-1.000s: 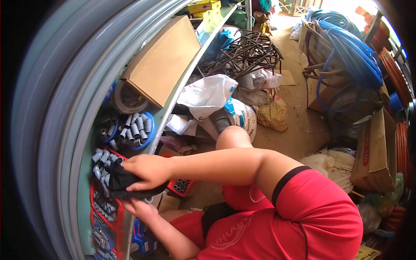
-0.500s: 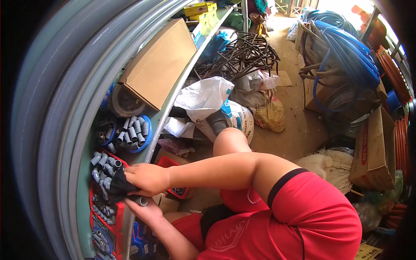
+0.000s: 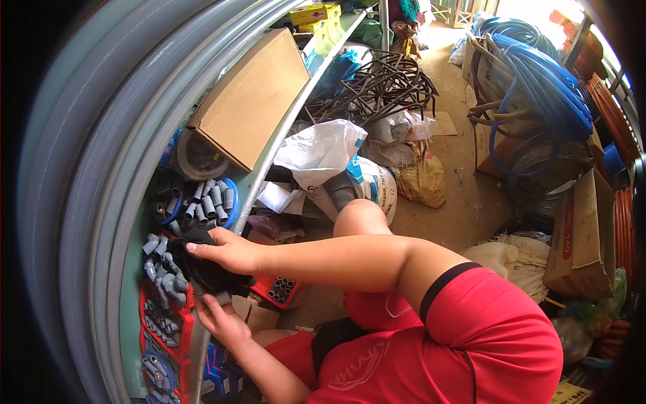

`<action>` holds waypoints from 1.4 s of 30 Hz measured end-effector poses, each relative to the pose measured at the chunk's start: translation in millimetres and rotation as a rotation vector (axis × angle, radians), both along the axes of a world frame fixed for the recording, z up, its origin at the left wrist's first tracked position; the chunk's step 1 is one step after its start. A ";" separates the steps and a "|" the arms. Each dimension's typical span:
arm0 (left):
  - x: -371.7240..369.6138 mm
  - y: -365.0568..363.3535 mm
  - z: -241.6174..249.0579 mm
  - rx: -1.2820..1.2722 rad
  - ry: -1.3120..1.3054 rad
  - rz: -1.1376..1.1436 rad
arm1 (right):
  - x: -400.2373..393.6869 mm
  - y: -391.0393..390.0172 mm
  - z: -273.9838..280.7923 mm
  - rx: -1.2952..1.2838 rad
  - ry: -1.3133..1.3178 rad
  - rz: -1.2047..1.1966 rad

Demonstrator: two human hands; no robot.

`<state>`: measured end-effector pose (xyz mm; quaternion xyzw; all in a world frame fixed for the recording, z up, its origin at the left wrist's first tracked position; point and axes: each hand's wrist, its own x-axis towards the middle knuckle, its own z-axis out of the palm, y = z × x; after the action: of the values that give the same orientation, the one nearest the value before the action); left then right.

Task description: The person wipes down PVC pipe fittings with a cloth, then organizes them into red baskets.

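Note:
My right hand (image 3: 232, 252) grips a bunched black cloth (image 3: 210, 266), its thumb lying along the top. Just below, my left hand (image 3: 223, 323) is palm up, its fingers around a short grey pipe fitting (image 3: 224, 297). The cloth hangs right above this fitting and hides part of it. Both hands are at the shelf edge, beside a red basket (image 3: 187, 330) of grey pipe fittings. More loose grey elbow fittings (image 3: 165, 266) lie just left of the cloth.
A blue-rimmed tub (image 3: 235, 200) of grey couplings stands farther along the shelf, near a cardboard box (image 3: 252, 97). Below the shelf is a red crate (image 3: 286, 296) of fittings. Sacks, bent black metal rods (image 3: 383, 87) and coiled blue hose (image 3: 545, 87) crowd the floor beyond.
My right hand has drawn the black cloth slightly up and right, and the cloth has spread out. The fitting in my left hand now shows less, partly behind the cloth.

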<state>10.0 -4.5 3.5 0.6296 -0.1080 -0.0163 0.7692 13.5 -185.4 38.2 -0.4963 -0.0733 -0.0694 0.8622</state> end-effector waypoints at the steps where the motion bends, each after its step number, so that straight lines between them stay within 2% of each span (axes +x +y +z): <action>1: 4.8 3.0 0.9 -0.036 -0.048 -0.017 | 0.8 -2.3 0.5 0.032 0.038 0.037; 4: 9.5 4.8 19.6 -0.113 -0.061 -0.036 | -5.4 -6.1 12.2 0.292 0.013 0.085; 8: 31.0 24.9 17.5 -0.325 0.078 0.036 | -3.7 -17.8 8.2 0.185 -0.149 0.192; 10: 33.4 23.4 21.1 -0.216 0.041 0.108 | -10.8 -18.5 17.5 -0.044 -0.364 0.121; 11: 31.2 20.5 21.4 -0.142 0.007 0.151 | -9.1 -21.1 19.4 -0.333 -0.627 -0.062; 12: 29.8 15.8 23.9 -0.068 -0.028 0.193 | -5.1 -23.0 17.4 -0.729 -0.852 -0.290; 13: 33.1 14.9 10.3 -0.069 -0.160 0.022 | -10.4 -17.6 12.4 -0.804 -0.816 -0.298; 14: 18.3 -4.0 16.8 0.050 -0.233 0.064 | -17.6 -11.0 8.2 -0.875 -0.778 -0.301; 15: 16.1 -3.2 12.8 0.155 -0.179 0.133 | -19.0 -10.9 9.0 -0.959 -0.696 -0.122; 16: 15.6 -1.2 6.0 0.262 -0.126 0.202 | -16.5 -7.2 4.4 -1.004 -0.643 -0.107; 20: 20.5 -9.4 9.5 0.129 -0.356 0.239 | -11.5 1.4 -0.4 -1.113 -0.505 -0.113; 21: 18.1 -10.6 13.9 0.187 -0.384 0.250 | -13.7 2.3 1.3 -1.121 -0.487 -0.126; 24: 14.5 -9.0 20.5 0.364 -0.509 0.292 | -11.1 4.2 0.3 -0.899 -0.530 -0.056; 25: 14.5 -4.0 20.0 0.430 -0.577 0.311 | -23.6 1.2 14.4 -0.885 -0.337 -0.024; 29: 15.3 6.7 14.2 0.562 -0.727 0.364 | -9.8 26.7 -11.4 -0.501 -0.334 -0.182; 33: 14.7 6.2 5.7 0.602 -0.738 0.302 | -18.9 17.6 -0.1 -0.133 0.113 0.156; 36: 12.8 4.9 6.5 0.572 -0.647 0.221 | -28.2 -5.9 13.7 -0.387 -0.123 0.344; 37: 9.9 0.1 11.5 0.536 -0.599 0.182 | -16.8 12.0 -10.3 -0.338 -0.361 0.110; 39: 6.7 -2.6 15.6 0.527 -0.499 0.170 | -20.9 11.3 -11.8 -0.644 -0.296 -0.032; 40: 10.6 0.5 12.6 0.530 -0.535 0.172 | -22.6 11.4 -11.7 -0.792 -0.273 -0.092; 41: 12.4 2.1 12.4 0.504 -0.523 0.183 | -25.4 14.6 -8.8 -0.748 -0.280 -0.111; 42: 13.6 3.5 13.3 0.480 -0.510 0.195 | -24.1 16.3 -9.9 -0.882 -0.184 -0.056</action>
<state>23.6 -1.1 16.9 0.7834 -0.2289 0.1899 0.5458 -10.6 -169.0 28.3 -0.8098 -0.1591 -0.0987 0.5560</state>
